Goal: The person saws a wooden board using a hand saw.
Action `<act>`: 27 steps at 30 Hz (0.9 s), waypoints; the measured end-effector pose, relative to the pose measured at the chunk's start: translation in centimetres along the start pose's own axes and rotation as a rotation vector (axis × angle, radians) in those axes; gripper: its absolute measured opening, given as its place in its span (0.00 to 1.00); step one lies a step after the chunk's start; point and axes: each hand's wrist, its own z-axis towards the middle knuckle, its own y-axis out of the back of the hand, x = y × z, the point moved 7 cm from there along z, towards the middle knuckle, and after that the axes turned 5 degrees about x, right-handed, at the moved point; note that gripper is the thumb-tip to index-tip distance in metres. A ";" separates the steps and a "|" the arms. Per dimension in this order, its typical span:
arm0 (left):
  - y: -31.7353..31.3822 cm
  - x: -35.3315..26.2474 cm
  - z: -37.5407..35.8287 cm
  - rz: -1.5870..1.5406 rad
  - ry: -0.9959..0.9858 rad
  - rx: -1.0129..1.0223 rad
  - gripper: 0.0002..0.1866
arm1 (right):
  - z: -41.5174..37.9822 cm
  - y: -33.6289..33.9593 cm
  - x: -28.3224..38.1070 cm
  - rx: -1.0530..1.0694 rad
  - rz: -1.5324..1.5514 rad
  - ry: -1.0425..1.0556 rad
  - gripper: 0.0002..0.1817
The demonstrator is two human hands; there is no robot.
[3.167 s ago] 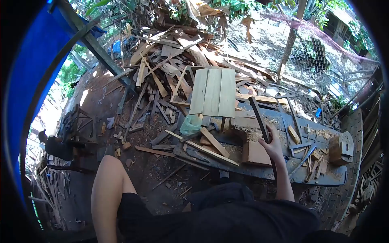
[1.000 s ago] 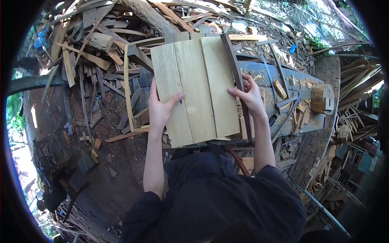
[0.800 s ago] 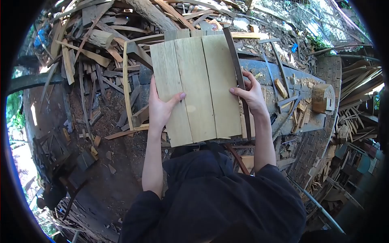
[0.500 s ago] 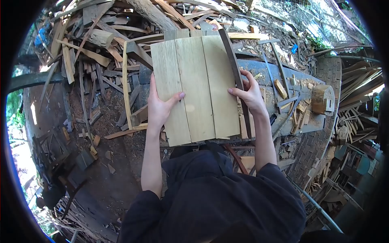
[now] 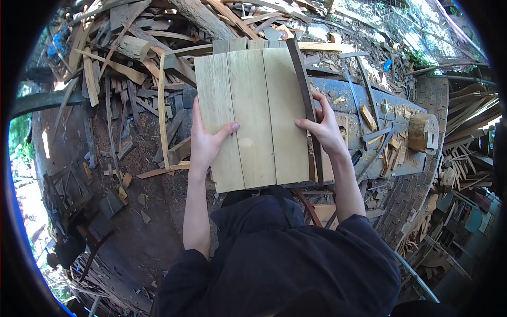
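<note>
Three pale wooden boards (image 5: 252,116) stand edge to edge as one panel in front of my body. My left hand (image 5: 207,138) grips the panel's left edge, thumb flat on the front face and fingers behind. At the right edge, my right hand (image 5: 326,127) holds the panel together with a dark, narrow wooden strip (image 5: 303,100) that runs along that side. Its thumb lies over the strip onto the right board, and its fingers are wrapped round the far side. What lies behind the panel is mostly hidden.
Beyond the panel, a blue-grey bench (image 5: 348,95) carries wood offcuts and a cut log block (image 5: 423,132). Piled scrap wood (image 5: 132,47) fills the back left. A thin wooden strip (image 5: 162,111) stands left of the panel. Brick paving (image 5: 404,195) lies at the right.
The panel has shifted very slightly left, its lower edge turning a little. Both hands keep their hold. The dark strip sits slightly differently against the right edge.
</note>
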 end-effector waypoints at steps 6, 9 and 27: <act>1.0 -0.7 -1.3 0.095 0.071 0.032 0.62 | -1.7 -1.3 -0.5 0.010 0.027 0.005 0.44; 1.4 -0.5 -1.9 0.134 0.076 0.053 0.62 | -2.9 -1.9 -1.6 -0.006 0.058 -0.021 0.44; 0.9 1.1 -1.9 0.056 0.214 0.043 0.68 | -2.9 -0.3 -1.0 -0.092 -0.232 -0.023 0.45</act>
